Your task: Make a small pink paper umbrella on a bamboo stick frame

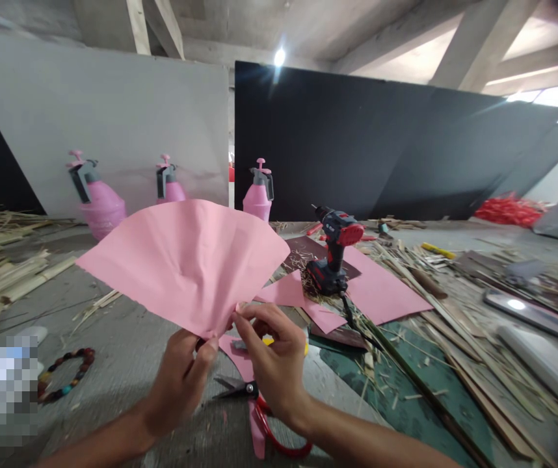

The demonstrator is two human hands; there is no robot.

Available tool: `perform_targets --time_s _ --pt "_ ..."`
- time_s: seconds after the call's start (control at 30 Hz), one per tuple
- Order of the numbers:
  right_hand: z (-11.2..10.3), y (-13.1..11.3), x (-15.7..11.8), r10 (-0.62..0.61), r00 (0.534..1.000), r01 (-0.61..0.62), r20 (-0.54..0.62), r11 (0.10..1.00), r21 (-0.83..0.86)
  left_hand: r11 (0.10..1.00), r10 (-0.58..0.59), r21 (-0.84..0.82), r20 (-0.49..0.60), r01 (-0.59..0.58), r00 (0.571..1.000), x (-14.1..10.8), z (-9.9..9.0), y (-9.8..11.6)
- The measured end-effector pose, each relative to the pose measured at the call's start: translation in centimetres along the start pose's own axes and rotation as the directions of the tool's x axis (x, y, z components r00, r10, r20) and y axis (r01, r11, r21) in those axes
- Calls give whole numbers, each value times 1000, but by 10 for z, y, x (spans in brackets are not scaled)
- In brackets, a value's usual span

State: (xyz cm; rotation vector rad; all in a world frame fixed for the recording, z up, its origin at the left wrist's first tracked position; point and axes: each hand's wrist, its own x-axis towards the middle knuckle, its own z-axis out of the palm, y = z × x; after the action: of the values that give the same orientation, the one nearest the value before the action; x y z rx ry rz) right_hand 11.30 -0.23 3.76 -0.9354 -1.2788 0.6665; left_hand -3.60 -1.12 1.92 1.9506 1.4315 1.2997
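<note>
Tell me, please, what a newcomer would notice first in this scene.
A fan of pink paper dominates the centre, pinched at its narrow end by the left hand and right hand. Just right of it, a dark cordless drill stands upright among scattered straw. Three pink pump sprayers stand along the far panels.

Three pink pump sprayers [101, 205], one cordless drill [333, 250].
One pair of red-handled scissors [254, 406], one bead bracelet [67, 374], one gathered pink paper sheet [181, 266], two hands [179, 383].
</note>
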Motion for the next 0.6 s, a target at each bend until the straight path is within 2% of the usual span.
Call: perform_targets --time_s 0.2,0.6 --pt "-3 -2 2 -115 992 117 46 992 -42 1000 -1 -8 -2 1 1000 0 -1 1" --pt "-7 -2 2 -149 982 155 114 987 -44 999 27 -40 -5 -27 1000 3 0 2"
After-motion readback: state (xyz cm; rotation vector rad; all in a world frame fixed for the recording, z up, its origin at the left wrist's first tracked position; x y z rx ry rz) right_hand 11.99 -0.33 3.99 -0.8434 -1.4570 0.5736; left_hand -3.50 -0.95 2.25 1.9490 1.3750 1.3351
